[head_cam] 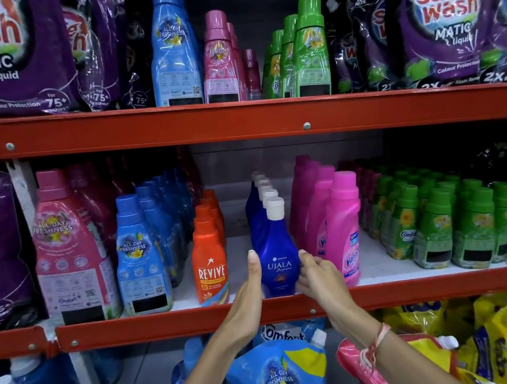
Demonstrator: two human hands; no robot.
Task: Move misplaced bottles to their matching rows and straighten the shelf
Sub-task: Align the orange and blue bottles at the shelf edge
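The Ujala bottle (pixel 278 260) stands at the front edge of the middle shelf (pixel 390 294), heading its own file of dark blue, white-capped bottles. The left hand (pixel 248 300) lies flat and open against its left side; the right hand (pixel 317 275) curls loosely at its right side, fingertips touching the bottle — neither has closed round it. It looks like a squaring-up of the row rather than a carry.

By my reading, this shelf is mostly sorted: the Revive bottles (pixel 210 269) sit in an orange file just to the left, pink Vanish bottles (pixel 345 227) just to the right, green bottles (pixel 438 218) beyond, blue bottles (pixel 140 256) and a large pink bottle (pixel 70 250) further left. Gaps between files are uneven, so some straightening may remain. On the upper shelf (pixel 235 119) a small maroon bottle (pixel 252 74) stands behind the pink ones — possibly misplaced, though I cannot tell.

The shelving is red steel with white boards, packed with purple pouches (pixel 442 18) above and refill packs (pixel 278 380) below, in a shop aisle.
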